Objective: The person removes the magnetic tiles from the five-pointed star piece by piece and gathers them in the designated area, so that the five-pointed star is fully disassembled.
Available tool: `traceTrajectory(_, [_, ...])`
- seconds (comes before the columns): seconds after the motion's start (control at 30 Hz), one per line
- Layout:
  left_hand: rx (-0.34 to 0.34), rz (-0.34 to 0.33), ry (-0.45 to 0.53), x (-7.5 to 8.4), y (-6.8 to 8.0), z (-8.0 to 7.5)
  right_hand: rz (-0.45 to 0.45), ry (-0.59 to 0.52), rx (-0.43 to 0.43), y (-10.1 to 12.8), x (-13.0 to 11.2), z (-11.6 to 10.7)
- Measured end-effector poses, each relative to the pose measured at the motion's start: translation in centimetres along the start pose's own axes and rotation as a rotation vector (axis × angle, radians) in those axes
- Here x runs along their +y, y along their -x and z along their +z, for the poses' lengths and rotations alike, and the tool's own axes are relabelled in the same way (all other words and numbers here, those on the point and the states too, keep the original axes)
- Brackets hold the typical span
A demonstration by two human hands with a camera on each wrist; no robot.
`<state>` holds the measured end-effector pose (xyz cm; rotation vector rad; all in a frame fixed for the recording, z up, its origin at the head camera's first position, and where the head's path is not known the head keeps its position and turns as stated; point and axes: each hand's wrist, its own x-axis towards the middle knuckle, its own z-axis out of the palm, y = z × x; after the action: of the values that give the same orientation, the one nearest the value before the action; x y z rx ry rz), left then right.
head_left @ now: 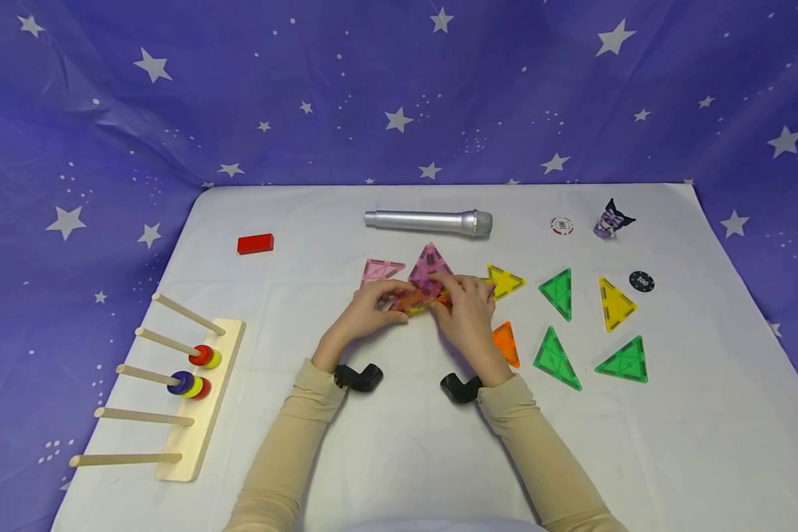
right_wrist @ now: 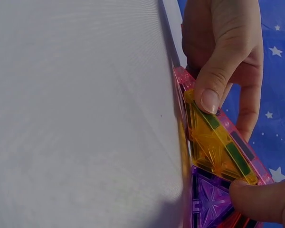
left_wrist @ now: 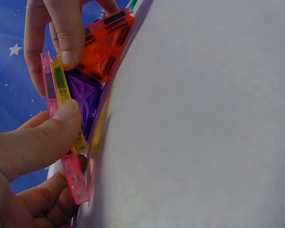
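Head view had both hands meeting mid-table over a little cluster of magnetic tiles (head_left: 420, 288), the pink-purple triangle sticking up at the back of it. The left hand (head_left: 366, 314) came in from the left with fingers curled round the cluster's near-left edge; the right hand (head_left: 467, 310) sat on top of the right end, fingers bent down onto it.

Left wrist cam showed it closer: the left thumb (left_wrist: 42, 137) pressed against the yellow tile's (left_wrist: 61, 90) edge, with the pink tile (left_wrist: 48, 88) right beside it, and the other left fingers tucked under a pink piece lower down. So that hand was pinching the stack, not loose. The purple tile (left_wrist: 85, 102) and orange tile (left_wrist: 102, 47) lay flush against the white table (left_wrist: 204, 118).

Right wrist cam had the right thumb (right_wrist: 261, 202) pushing on the yellow tile's corner, so it was gripping too.

Loose green, yellow and orange triangles lay well apart to the right, with a silver microphone (head_left: 428, 222) behind the cluster.
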<state>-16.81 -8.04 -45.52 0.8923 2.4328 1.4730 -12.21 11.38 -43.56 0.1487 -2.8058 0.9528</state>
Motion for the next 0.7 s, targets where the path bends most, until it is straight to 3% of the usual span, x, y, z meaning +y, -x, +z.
traceTrajectory(0.3, [0.026, -0.034, 0.036, 0.0, 0.2, 0.2, -0.004, -0.011, 0.003, 0.0, 0.0, 0.0])
traceTrajectory(0.37, [0.025, -0.042, 0.047, 1.2, 0.4, 0.0, -0.003, -0.012, -0.001, 0.0, 0.0, 0.0])
traceTrajectory(0.5, [0.030, -0.065, 0.001, 1.3, 0.4, 0.0, -0.002, -0.012, -0.035, -0.1, 0.0, -0.2])
traceTrajectory(0.6, [0.038, -0.074, -0.043, 0.0, 0.3, 0.3, -0.007, -0.010, -0.068, -0.1, 0.1, -0.4])
traceTrajectory(0.7, [0.041, -0.089, -0.051, 0.0, 0.3, 0.3, -0.012, -0.016, -0.085, -0.1, 0.2, -0.5])
